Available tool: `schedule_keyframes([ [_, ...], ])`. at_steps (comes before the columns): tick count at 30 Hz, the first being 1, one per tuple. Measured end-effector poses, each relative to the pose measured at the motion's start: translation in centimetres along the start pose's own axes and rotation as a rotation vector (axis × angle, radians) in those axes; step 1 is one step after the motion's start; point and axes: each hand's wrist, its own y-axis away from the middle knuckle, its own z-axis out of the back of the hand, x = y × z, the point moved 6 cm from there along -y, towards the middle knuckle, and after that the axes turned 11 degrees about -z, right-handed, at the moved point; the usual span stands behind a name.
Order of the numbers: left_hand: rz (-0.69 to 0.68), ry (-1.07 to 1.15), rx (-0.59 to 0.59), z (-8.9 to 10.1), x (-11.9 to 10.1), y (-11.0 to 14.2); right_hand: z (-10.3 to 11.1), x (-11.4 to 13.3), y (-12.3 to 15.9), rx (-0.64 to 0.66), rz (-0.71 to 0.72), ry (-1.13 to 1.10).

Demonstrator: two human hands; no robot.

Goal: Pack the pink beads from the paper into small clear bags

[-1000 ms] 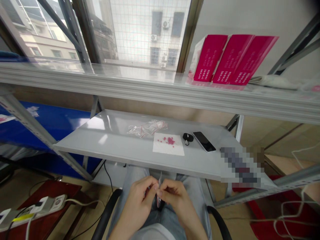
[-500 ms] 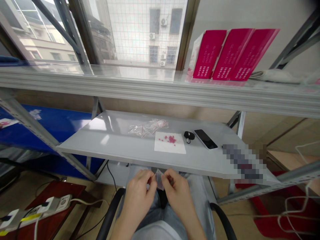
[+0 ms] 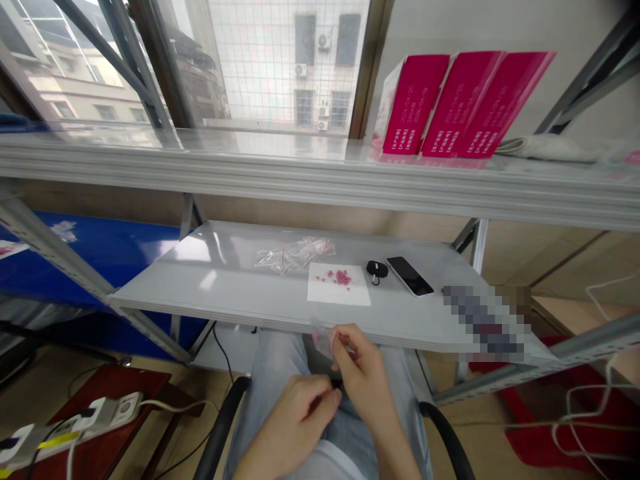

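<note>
My right hand [image 3: 357, 363] pinches a small clear plastic bag [image 3: 321, 335] at the table's front edge. A little pink shows inside the bag. Lower down, over my lap, my left hand [image 3: 307, 410] is loosely curled, with its thumb against the fingers and nothing visible in it. On the table beyond lies a white sheet of paper [image 3: 320, 293]. Small pink beads [image 3: 343, 277] are piled on it, with several loose ones around the pile. Behind the paper, to the left, is a heap of clear zip bags [image 3: 295, 255].
A black case [image 3: 377, 269] and a phone [image 3: 410, 276] lie right of the paper on the grey table [image 3: 220, 287]. Above runs a shelf [image 3: 280, 175] bearing pink boxes [image 3: 463, 103]. Chair armrests [image 3: 223, 427] flank my lap. A power strip [image 3: 95, 417] sits at lower left.
My hands have moved apart. The left has let go of the bag and dropped back toward my lap; the right has raised the bag slightly toward the table edge.
</note>
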Motion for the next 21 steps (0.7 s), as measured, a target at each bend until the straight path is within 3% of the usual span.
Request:
schedule_keyframes([
  [3, -0.002, 0.280, 0.009, -2.2, 1.5, 0.2, -0.3, -1.1, 0.2, 0.026, -0.151, -0.389],
  [5, -0.012, 0.547, -0.085, -3.0, 2.5, -0.2, -0.8, -1.4, 0.5, 0.033, -0.222, -0.598],
  [8, -0.024, 0.968, -0.320, -3.0, 3.3, -1.6, -1.7, -1.1, 0.9, 0.083, -0.246, -0.772],
  [10, -0.017, 1.149, -0.496, -2.2, 3.2, -2.6, -2.3, -1.0, 1.0, 0.125, -0.233, -0.796],
  [14, 0.047, 1.301, -0.766, -0.7, 2.2, -4.1, -2.7, -1.4, 0.7, 0.117, -0.211, -0.739],
  [21, 0.185, 1.563, -1.028, -0.5, 2.5, -4.9, -2.1, -2.2, 0.3, 0.054, -0.221, -0.627],
])
